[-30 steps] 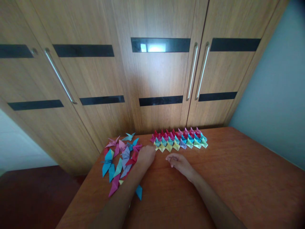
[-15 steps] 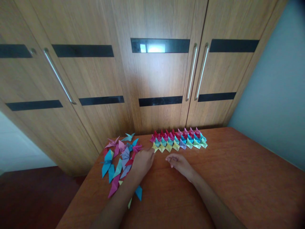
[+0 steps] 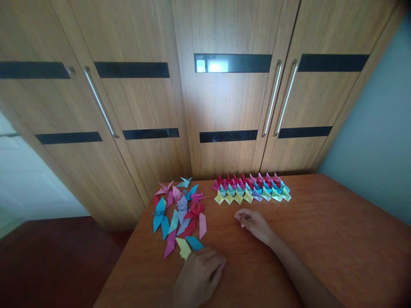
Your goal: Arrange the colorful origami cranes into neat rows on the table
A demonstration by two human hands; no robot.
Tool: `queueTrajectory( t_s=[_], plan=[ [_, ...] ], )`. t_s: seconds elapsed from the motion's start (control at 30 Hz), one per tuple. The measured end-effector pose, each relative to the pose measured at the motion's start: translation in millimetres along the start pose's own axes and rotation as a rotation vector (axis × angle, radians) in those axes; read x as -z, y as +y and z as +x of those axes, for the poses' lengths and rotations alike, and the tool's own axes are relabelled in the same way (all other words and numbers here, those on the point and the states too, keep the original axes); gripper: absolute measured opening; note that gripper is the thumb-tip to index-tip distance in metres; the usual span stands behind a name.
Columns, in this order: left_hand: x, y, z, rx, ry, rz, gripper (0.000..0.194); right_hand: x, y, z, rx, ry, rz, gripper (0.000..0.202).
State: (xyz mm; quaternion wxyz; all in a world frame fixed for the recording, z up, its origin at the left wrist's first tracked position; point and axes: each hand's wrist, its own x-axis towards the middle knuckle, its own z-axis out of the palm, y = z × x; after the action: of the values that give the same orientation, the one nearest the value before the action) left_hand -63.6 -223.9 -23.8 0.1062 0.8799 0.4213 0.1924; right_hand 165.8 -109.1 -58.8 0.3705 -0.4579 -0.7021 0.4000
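Origami cranes (image 3: 257, 195) are ranked in rows at far right; loose cranes (image 3: 182, 205) are left unarranged at left. The right hand's (image 3: 255, 224) fingers are loosely curled, nothing seen pinched; the left hand's (image 3: 201, 273) hidden fingertips cannot be judged.

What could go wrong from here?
The left hand is close to the yellow paper and blue paper and might crease them. The right hand is just in front of the close-set paper rows; a bump could disturb them. Pieces overlap in the heap, so lifting one may tug others.
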Motion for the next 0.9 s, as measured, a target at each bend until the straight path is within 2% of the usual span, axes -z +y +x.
queueTrajectory(
  t_s=[0.17, 0.33, 0.43, 0.57, 0.63, 0.77, 0.9],
  plan=[
    [-1.6, 5.8, 2.2, -0.038, -0.012, 0.006, 0.017, -5.8, 3.3, -0.6, 0.017, 0.030, -0.083, 0.026],
    [10.0, -0.8, 3.2, 0.095, 0.046, 0.032, 0.019, -10.4, 0.4, -3.1, 0.065, 0.057, -0.215, 0.023],
    [18.7, -16.3, 3.2, 0.208, 0.153, 0.041, 0.021, -11.7, -1.6, -5.0, 0.084, 0.071, -0.274, 0.022],
    [32.9, -47.0, 0.9, 0.391, 0.342, 0.084, 0.019, -12.3, -2.2, -5.6, 0.081, 0.077, -0.307, 0.021],
    [40.1, -61.4, 0.4, 0.472, 0.386, 0.119, 0.020, -12.1, -1.8, -5.2, 0.083, 0.079, -0.311, 0.021],
    [46.9, -79.8, 5.6, 0.536, 0.311, 0.195, 0.031, -11.1, -0.1, -4.6, 0.080, 0.087, -0.305, 0.022],
    [42.7, -85.7, 16.8, 0.562, 0.204, 0.207, 0.034, -10.5, 0.8, -5.1, 0.084, 0.081, -0.299, 0.023]
  ],
)
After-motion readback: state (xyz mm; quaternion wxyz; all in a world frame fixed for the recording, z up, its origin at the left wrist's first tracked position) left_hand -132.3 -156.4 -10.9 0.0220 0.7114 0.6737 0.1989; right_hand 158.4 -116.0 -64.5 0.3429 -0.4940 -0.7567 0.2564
